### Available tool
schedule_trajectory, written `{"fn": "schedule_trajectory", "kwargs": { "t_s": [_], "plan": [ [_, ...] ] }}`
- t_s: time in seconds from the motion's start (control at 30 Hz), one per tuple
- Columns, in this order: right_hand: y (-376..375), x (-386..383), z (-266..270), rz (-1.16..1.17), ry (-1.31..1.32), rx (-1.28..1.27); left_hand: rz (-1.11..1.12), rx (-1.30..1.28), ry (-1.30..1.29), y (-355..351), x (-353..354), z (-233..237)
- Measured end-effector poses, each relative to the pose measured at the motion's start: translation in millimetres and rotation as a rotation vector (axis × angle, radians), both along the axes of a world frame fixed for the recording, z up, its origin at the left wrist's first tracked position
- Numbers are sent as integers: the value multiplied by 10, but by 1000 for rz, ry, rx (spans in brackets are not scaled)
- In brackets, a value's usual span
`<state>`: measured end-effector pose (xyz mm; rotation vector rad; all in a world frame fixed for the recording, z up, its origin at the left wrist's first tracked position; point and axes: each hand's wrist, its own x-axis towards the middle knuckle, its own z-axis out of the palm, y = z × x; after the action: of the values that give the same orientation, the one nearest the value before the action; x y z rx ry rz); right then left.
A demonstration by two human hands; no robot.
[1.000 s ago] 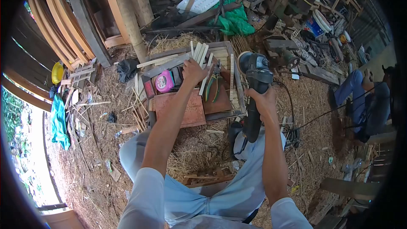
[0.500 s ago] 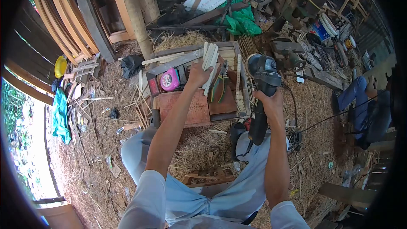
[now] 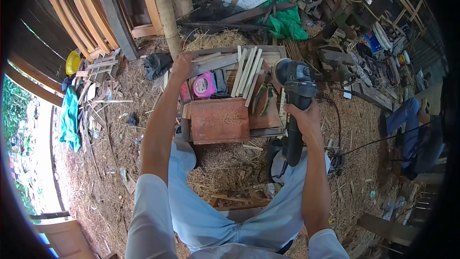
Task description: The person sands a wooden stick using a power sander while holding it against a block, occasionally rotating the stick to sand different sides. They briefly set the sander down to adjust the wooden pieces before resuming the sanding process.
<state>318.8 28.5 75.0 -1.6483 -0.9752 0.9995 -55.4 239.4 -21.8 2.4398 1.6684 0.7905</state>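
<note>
My right hand [image 3: 306,117] is wrapped around the dark body of an angle grinder [image 3: 298,100], its round disc end up by the right edge of a low wooden bench [image 3: 275,132]. At the bench's far left corner, my left hand [image 3: 181,67] is closed over the left end of a thin wooden strip [image 3: 207,58], its fingertips partly hidden. Several pale wooden strips [image 3: 250,72] lie side by side on the bench. A pink tape measure [image 3: 205,85] and green-and-yellow-handled pliers [image 3: 261,100] rest near them. A reddish wooden board [image 3: 220,121] covers the front left.
Wood shavings [image 3: 120,163] cover the ground. A black plastic bag [image 3: 158,65] lies left of the bench. The grinder's cord [image 3: 339,129] runs off right, toward another person's leg [image 3: 407,120]. Wooden frames [image 3: 81,14] lean at the far left; green plastic [image 3: 290,26] lies behind.
My left hand has let go of the bundle of strips, now lying on the bench, and moved left to the far corner. My right hand keeps hold of the grinder.
</note>
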Motion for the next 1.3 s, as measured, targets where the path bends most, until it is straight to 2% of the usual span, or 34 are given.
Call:
{"fn": "schedule_trajectory", "kwargs": {
  "t_s": [0.07, 0.17, 0.23, 0.27, 0.4, 0.43, 0.5, 0.6, 0.63, 0.67, 0.7, 0.77, 0.83, 0.97, 1.03, 1.17, 1.23, 1.3],
  "plan": [
    [35, -41, -28, 35, -105, 27, 30, -57, 77, -10, 8, 122],
    [25, -107, 16, 74, -143, 12, 34, -37, -18, -86, 51, 280],
    [36, -80, -64, 115, -141, -14, 100, -229, -351, -342, 53, 481],
    [39, -86, -86, 147, -146, -43, 51, -389, -494, -646, 129, 750],
    [-123, -202, 44, 197, -189, 17, 85, -599, -651, -1638, 316, 876],
    [-171, -231, 49, 227, -223, 29, 89, -592, -664, -1822, 356, 838],
    [-268, -268, 50, 278, -269, 43, 33, -602, -507, -2140, 408, 752],
    [-398, -374, 48, 401, -160, 127, 22, -709, -422, -2477, 392, 671],
    [-436, -403, 58, 423, -187, 89, 28, -704, -424, -2558, 369, 506],
    [-485, -428, 62, 440, -213, 47, 18, -478, -321, -2621, 332, 243],
    [-511, -456, 55, 442, -211, 52, 6, -249, -215, -2662, 337, 218],
    [-553, -493, -6, 520, -160, 156, 82, -328, -270, -2721, 363, 160],
    [-570, -492, -86, 547, -186, 152, 4, 1, -347, -2733, 371, 84],
    [-632, -499, -21, 583, -214, 65, -124, -14, -212, -2875, 240, 293],
    [-636, -484, 0, 598, -219, 70, 5, -399, -20, -2943, 226, 426],
    [-639, -490, -50, 606, -273, 48, 124, -417, -210, -2973, 243, 237],
    [-635, -503, -43, 605, -285, 27, -37, -235, -301, -2956, 236, 215],
    [-640, -521, -25, 604, -296, 10, -64, -161, -309, -2966, 224, 234]
  ]
}}
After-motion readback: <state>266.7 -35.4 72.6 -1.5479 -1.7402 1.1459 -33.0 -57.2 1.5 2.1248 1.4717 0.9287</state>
